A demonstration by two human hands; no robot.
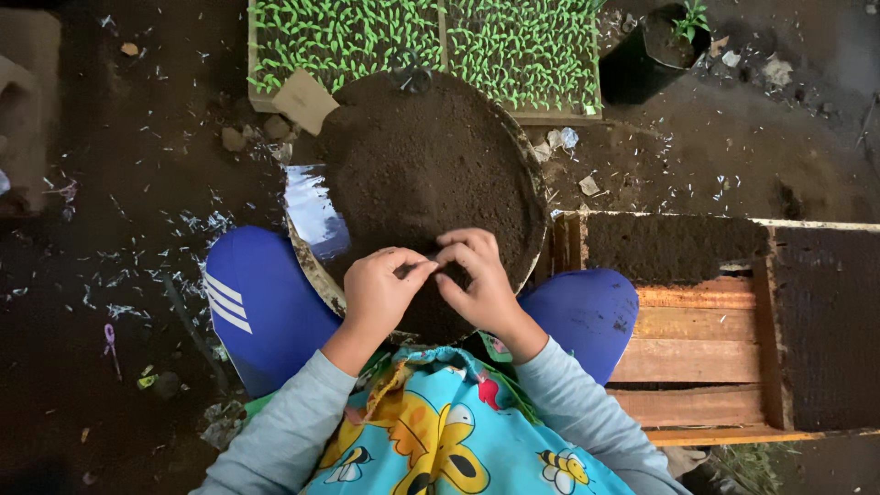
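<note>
A round metal basin (pixel 316 266) heaped with dark soil (pixel 422 156) rests between my knees. My left hand (pixel 380 289) and my right hand (pixel 477 275) meet over its near edge, fingertips pinched together around a small dark object, too small to identify. Both wrists sit just above the soil. My grey sleeves and a bright printed apron (pixel 440 431) fill the bottom of the view.
Two seedling trays (pixel 513 46) of green sprouts lie beyond the basin, a cardboard piece (pixel 304 99) beside them. A black pot with a seedling (pixel 655 50) stands at the top right. A wooden tray (pixel 697 330) partly filled with soil blocks sits on the right. The ground is dirty and littered.
</note>
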